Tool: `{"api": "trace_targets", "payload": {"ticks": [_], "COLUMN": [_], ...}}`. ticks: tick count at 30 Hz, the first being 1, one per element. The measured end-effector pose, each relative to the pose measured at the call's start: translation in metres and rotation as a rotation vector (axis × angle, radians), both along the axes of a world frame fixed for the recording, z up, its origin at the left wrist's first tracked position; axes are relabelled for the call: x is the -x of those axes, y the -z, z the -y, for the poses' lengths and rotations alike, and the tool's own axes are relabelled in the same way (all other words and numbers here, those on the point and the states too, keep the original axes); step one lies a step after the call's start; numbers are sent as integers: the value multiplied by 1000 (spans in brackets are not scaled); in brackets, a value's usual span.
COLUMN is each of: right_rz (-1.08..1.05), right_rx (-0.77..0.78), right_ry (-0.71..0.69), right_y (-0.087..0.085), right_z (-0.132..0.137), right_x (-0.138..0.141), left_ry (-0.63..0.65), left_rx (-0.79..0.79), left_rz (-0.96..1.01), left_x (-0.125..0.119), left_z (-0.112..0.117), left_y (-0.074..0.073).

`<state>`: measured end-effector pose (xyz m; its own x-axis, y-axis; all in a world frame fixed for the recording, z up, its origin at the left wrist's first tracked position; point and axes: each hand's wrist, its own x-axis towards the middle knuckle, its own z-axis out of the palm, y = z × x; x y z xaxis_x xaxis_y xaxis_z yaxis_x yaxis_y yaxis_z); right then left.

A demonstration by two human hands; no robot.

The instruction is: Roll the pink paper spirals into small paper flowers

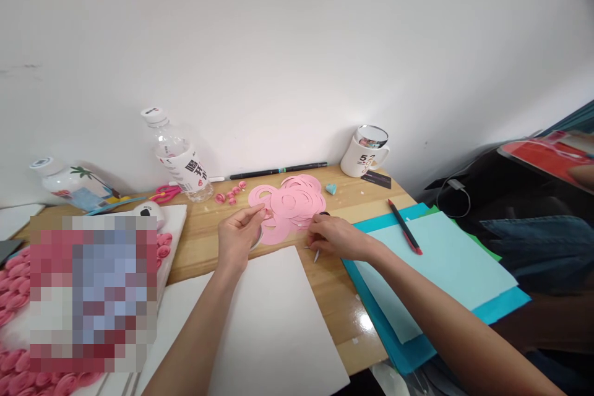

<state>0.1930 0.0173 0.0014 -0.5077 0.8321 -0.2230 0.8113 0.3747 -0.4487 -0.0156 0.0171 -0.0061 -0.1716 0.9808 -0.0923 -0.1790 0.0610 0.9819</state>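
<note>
A pile of pink paper spirals (290, 204) lies on the wooden desk (346, 198) near the wall. My left hand (239, 236) pinches the edge of one pink spiral at the pile's left side. At the pile's right edge my right hand (331, 236) is closed around a slim tool whose metal tip (316, 255) points down at the desk. Several small rolled pink paper roses (231, 193) sit just left of the pile.
A white board (273, 328) lies in front of me. Blue and light-blue paper sheets (431, 266) with a red pen (405, 226) lie at the right. A clear bottle (179, 158), a white mug (365, 153), a black pen (278, 170) and pink scissors (166, 192) stand along the wall.
</note>
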Motion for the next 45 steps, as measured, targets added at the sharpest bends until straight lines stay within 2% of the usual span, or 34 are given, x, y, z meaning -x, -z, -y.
{"api": "trace_targets", "payload": {"ticks": [6, 10, 13, 21, 32, 40, 43, 45], "right_rz": [-316, -622, -734, -591, -591, -772, -887, -927], "right_rx": [19, 48, 69, -49, -104, 126, 205, 196], "right_ry": [102, 153, 164, 214, 298, 408, 366, 358], "right_y": [2, -10, -18, -11, -12, -8, -8, -7], "right_z": [-4, -7, -10, -22, -21, -26, -23, -19], "right_x": [-2, 17, 35, 53, 60, 57, 52, 50], "left_ry": [63, 89, 75, 74, 115, 101, 98, 79], "left_rx": [58, 103, 115, 134, 143, 116, 89, 72], "left_rz": [70, 117, 134, 132, 266, 245, 243, 227], "left_x": [0, -3, -4, -3, -4, -7, -9, -10], "left_z": [0, 1, 1, 2, 1, 3, 4, 4], "left_y": [4, 3, 4, 6, 6, 4, 4, 4]}}
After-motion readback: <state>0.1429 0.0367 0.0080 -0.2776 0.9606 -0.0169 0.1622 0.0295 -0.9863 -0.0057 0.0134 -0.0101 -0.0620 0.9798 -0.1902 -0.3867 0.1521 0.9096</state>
